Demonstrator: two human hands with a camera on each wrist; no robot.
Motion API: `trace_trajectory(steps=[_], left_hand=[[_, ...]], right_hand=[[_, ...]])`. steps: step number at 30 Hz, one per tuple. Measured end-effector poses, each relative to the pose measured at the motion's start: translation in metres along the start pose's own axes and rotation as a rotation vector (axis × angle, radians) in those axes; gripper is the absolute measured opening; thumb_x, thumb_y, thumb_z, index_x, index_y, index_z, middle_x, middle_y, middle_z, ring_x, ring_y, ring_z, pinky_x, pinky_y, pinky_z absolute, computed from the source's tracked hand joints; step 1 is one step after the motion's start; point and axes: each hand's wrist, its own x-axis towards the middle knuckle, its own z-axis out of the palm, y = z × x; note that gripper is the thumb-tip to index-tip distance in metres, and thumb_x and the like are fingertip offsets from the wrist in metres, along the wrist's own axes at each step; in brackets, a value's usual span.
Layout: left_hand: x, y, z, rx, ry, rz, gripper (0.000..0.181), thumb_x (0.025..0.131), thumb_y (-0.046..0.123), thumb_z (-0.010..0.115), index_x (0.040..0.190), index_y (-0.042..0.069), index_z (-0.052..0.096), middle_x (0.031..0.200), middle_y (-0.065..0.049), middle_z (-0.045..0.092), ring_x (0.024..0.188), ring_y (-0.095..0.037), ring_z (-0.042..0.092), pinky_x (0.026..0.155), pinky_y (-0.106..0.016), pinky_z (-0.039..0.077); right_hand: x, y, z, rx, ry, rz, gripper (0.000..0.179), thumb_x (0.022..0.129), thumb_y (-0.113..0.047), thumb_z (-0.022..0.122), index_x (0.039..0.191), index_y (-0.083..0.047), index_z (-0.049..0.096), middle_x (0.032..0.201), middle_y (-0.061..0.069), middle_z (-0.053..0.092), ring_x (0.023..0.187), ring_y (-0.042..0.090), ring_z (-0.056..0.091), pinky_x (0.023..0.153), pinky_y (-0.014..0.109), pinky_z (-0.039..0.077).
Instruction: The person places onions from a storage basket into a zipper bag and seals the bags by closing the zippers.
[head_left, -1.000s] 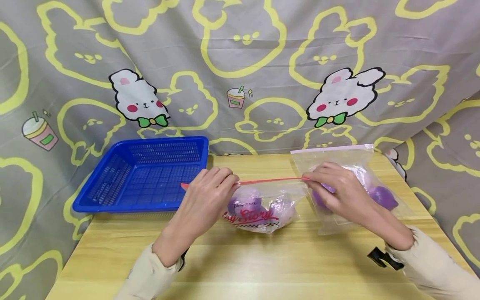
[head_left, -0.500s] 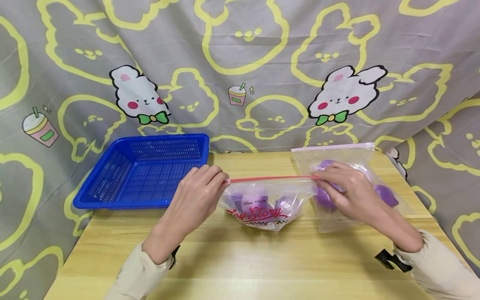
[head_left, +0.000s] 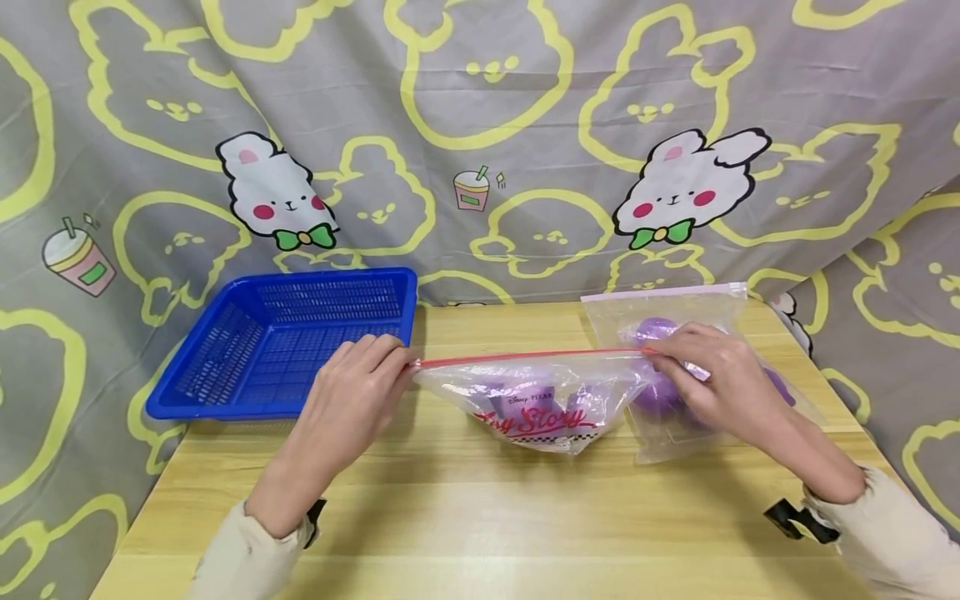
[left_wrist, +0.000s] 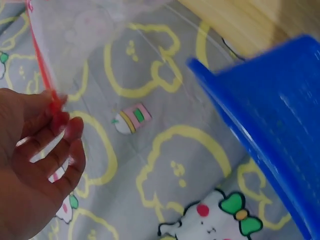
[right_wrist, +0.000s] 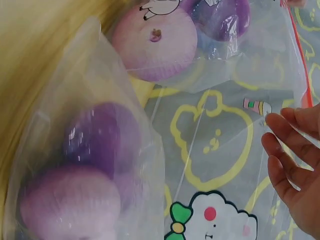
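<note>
A clear zip bag (head_left: pixel 536 423) with red Toy Story lettering hangs close over the table between my hands. Its red zip strip (head_left: pixel 525 357) is stretched almost straight across. With thumb and fingers, my left hand (head_left: pixel 348 412) pinches the strip's left end, beside the blue basket. My right hand (head_left: pixel 716 387) pinches the other end, overlapping a second bag in the head view. Inside the Toy Story bag lie purple round things; a pale one (right_wrist: pixel 155 42), seen in the right wrist view, has a root end like an onion's.
The second clear zip bag (head_left: pixel 615 312), with a pale lilac top strip, lies at the right holding several purple round things (right_wrist: pixel 70 200). A blue plastic basket (head_left: pixel 225 412) stands at the back left. Patterned grey cloth (head_left: pixel 525 100) hangs behind the wooden table (head_left: pixel 480 525).
My left hand has moved left along the zip strip to its end, and my right hand has shifted slightly right. More of the strip shows, and the bag's mouth is spread wider.
</note>
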Motion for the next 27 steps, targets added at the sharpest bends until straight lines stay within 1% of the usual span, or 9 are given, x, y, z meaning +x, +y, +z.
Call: trace_trajectory(steps=[5,9,13,15,17,20,22,25,27], left_hand=[[-0.001,-0.006,-0.013,-0.004,0.03,0.001,0.011,0.091,0.009,0.07,0.101,0.003,0.07,0.096,-0.005,0.064,0.08,-0.023,0.056,0.061,-0.033,0.041],[0.006,-0.01,-0.028,-0.101,0.092,-0.017,0.009,0.094,0.01,0.067,0.099,0.003,0.069,0.094,-0.006,0.064,0.08,-0.022,0.057,0.064,-0.036,0.048],[0.023,-0.021,-0.032,-0.169,0.124,-0.05,0.01,0.097,0.013,0.063,0.097,0.003,0.066,0.089,-0.005,0.061,0.075,-0.018,0.053,0.063,-0.035,0.048],[0.034,-0.03,-0.023,-0.189,0.095,-0.083,0.012,0.099,0.015,0.061,0.096,0.004,0.065,0.086,-0.004,0.058,0.072,-0.017,0.051,0.062,-0.033,0.045],[0.045,-0.043,-0.006,-0.204,0.033,-0.132,0.016,0.102,0.019,0.057,0.096,0.006,0.064,0.084,-0.002,0.056,0.071,-0.016,0.05,0.061,-0.032,0.043],[0.056,-0.062,0.025,-0.219,-0.074,-0.208,0.018,0.103,0.021,0.054,0.096,0.007,0.063,0.084,-0.004,0.057,0.07,-0.018,0.051,0.063,-0.034,0.044],[0.057,-0.071,0.044,-0.2,-0.127,-0.233,0.018,0.103,0.02,0.054,0.103,0.005,0.063,0.089,-0.008,0.06,0.075,-0.023,0.054,0.066,-0.039,0.046],[0.051,-0.071,0.059,-0.131,-0.164,-0.248,0.03,0.102,0.02,0.057,0.126,0.002,0.057,0.111,-0.017,0.062,0.096,-0.035,0.057,0.077,-0.049,0.049],[0.044,-0.059,0.063,-0.083,-0.169,-0.243,0.048,0.1,0.023,0.06,0.142,0.003,0.046,0.132,-0.022,0.055,0.114,-0.042,0.052,0.086,-0.056,0.049]], right_hand=[[0.006,-0.011,-0.008,0.03,-0.004,0.021,0.023,0.079,0.002,0.074,0.1,-0.006,0.078,0.087,-0.001,0.072,0.076,0.004,0.057,0.068,0.021,0.043],[0.018,-0.023,-0.015,0.085,0.098,0.026,0.016,0.085,0.0,0.071,0.099,-0.004,0.077,0.081,0.0,0.071,0.074,-0.002,0.056,0.067,0.013,0.044],[0.036,-0.023,-0.014,0.12,0.196,0.109,0.013,0.087,0.004,0.069,0.096,-0.002,0.076,0.077,0.002,0.072,0.077,-0.003,0.062,0.074,0.011,0.045],[0.047,-0.015,-0.006,0.122,0.213,0.189,0.01,0.089,0.002,0.068,0.094,-0.003,0.076,0.073,0.001,0.071,0.072,-0.002,0.061,0.065,0.011,0.044],[0.056,-0.001,0.007,0.121,0.201,0.274,0.009,0.094,-0.004,0.066,0.091,-0.003,0.075,0.069,0.0,0.069,0.064,0.001,0.06,0.056,0.013,0.041],[0.068,0.025,0.033,0.108,0.128,0.386,0.018,0.099,-0.015,0.062,0.091,-0.005,0.075,0.067,0.001,0.069,0.059,0.005,0.059,0.048,0.017,0.036],[0.071,0.041,0.049,0.105,0.065,0.432,0.022,0.1,-0.018,0.06,0.091,-0.004,0.075,0.067,0.003,0.069,0.058,0.011,0.061,0.05,0.018,0.039],[0.07,0.057,0.063,0.115,-0.019,0.482,0.023,0.101,-0.017,0.058,0.105,0.001,0.072,0.073,0.009,0.072,0.064,0.022,0.067,0.055,0.023,0.045],[0.065,0.06,0.063,0.109,-0.065,0.496,0.028,0.102,-0.017,0.056,0.119,0.003,0.065,0.082,0.014,0.074,0.071,0.029,0.07,0.064,0.03,0.051]])
